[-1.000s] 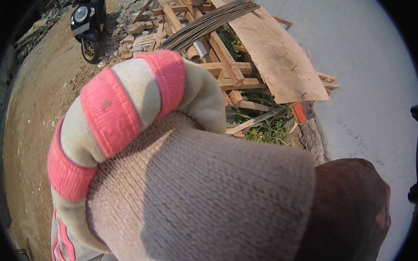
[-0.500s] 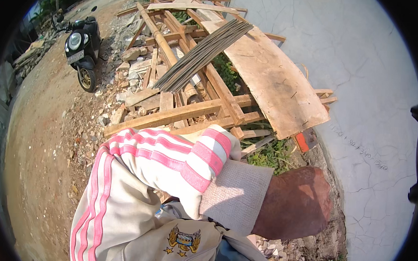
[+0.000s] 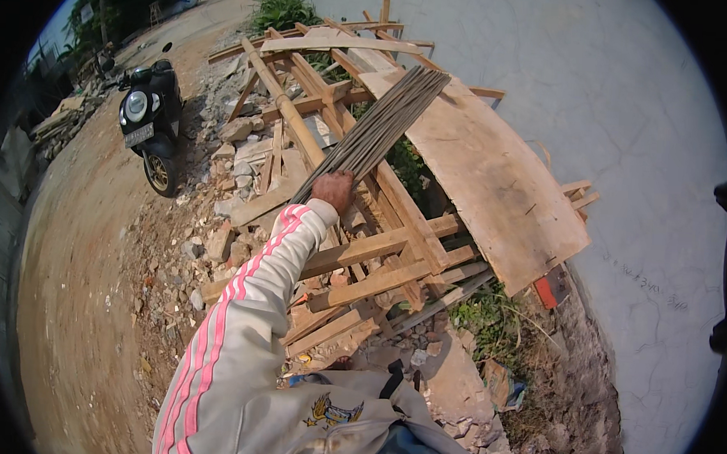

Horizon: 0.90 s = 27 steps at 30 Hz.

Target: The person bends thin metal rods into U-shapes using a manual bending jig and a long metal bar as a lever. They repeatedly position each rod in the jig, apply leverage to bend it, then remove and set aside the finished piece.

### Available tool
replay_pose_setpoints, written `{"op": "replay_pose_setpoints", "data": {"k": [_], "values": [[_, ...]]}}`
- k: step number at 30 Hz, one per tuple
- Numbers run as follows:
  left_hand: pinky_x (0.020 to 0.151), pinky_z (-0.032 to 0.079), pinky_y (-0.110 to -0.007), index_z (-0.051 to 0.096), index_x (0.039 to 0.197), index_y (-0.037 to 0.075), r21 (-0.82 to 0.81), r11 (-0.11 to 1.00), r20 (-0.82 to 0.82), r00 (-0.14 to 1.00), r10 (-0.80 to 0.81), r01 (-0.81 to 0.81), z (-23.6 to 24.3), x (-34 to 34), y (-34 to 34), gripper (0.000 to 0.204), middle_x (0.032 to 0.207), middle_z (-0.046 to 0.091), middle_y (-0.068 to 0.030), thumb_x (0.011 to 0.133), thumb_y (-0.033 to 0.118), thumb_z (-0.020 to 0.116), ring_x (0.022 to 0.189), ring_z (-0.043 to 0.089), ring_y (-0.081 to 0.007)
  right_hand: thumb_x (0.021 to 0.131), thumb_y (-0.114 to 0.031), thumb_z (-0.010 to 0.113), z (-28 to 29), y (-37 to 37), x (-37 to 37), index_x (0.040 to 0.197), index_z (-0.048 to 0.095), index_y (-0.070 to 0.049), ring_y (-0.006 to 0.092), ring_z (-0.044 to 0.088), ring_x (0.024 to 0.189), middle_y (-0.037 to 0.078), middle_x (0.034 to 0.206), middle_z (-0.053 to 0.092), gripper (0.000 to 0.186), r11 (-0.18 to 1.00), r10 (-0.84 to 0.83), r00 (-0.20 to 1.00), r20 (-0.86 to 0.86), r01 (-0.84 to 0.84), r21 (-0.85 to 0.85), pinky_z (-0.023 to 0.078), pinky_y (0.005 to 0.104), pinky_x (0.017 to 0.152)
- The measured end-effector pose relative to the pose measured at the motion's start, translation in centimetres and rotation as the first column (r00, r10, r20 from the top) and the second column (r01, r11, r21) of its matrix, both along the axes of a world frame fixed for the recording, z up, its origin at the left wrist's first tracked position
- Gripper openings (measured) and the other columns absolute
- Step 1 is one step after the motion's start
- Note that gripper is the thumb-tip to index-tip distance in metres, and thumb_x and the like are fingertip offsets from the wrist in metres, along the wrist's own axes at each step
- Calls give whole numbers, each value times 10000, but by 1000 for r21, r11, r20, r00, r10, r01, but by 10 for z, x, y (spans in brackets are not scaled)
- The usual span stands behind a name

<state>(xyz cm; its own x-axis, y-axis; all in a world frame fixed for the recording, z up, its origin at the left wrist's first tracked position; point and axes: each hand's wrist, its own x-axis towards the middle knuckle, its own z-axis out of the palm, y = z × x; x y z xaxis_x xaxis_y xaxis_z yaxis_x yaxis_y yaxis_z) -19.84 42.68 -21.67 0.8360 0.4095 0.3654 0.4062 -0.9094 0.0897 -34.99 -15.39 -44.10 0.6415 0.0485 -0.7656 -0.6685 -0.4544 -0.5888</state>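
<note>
My left hand (image 3: 334, 191) reaches forward from a cream sleeve (image 3: 250, 279) with pink stripes. Its fingers look closed round the near end of a bundle of long, thin grey-brown metal rods (image 3: 390, 117). The rods slant away to the far right, lying across a pile of timber beams (image 3: 398, 200) and the edge of a broad plywood sheet (image 3: 497, 185). A round bamboo pole (image 3: 284, 99) passes beneath them. The back of the hand hides part of the grip. My right hand does not show.
A black scooter (image 3: 149, 121) stands at the left on the dirt road (image 3: 72, 294). Broken rubble (image 3: 215, 240) lies round and under the timber. A cracked grey wall (image 3: 630, 159) rises on the right. Nails stick up from the plywood, and weeds (image 3: 485, 332) grow near its close end.
My left arm, earlier bent across my front with the hand at the right, now stretches forward to the rods. My view has tilted up slightly, showing more of the road's far end.
</note>
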Motion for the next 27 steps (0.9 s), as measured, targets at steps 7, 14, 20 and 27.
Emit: {"op": "replay_pose_setpoints", "data": {"k": [7,14,20,27], "values": [[811,549,-497,691,990,41,-213,968,10,991,-130,129,12,11,2,265,927,716,-220,911,254,555,849,700,-394,906,-390,738,0,8,-9,750,522,-109,106,425,519,-19,577,440,387,1000,0,1000,8,-1,9,368,319,476],[421,430,-227,608,985,35,-910,-139,384,921,68,390,36,-17,-101,181,768,605,8,1004,214,591,522,551,-82,900,-392,744,-7,-66,-18,744,530,-108,106,425,528,-18,578,443,389,999,43,990,133,-43,-3,367,323,484],[404,397,-233,610,958,61,-899,-227,367,927,74,374,40,-47,-206,160,706,539,31,1003,214,592,459,475,-69,879,-237,734,1,-185,5,810,572,-33,166,451,533,28,621,465,269,916,-323,751,576,402,-10,408,377,508],[560,443,-285,626,1184,13,-875,163,440,889,-129,456,15,-99,-294,290,809,613,-33,1016,241,562,614,524,-113,945,-384,706,129,-208,101,908,531,-72,90,421,495,-29,615,442,360,919,-376,403,834,277,281,363,281,466]]}}
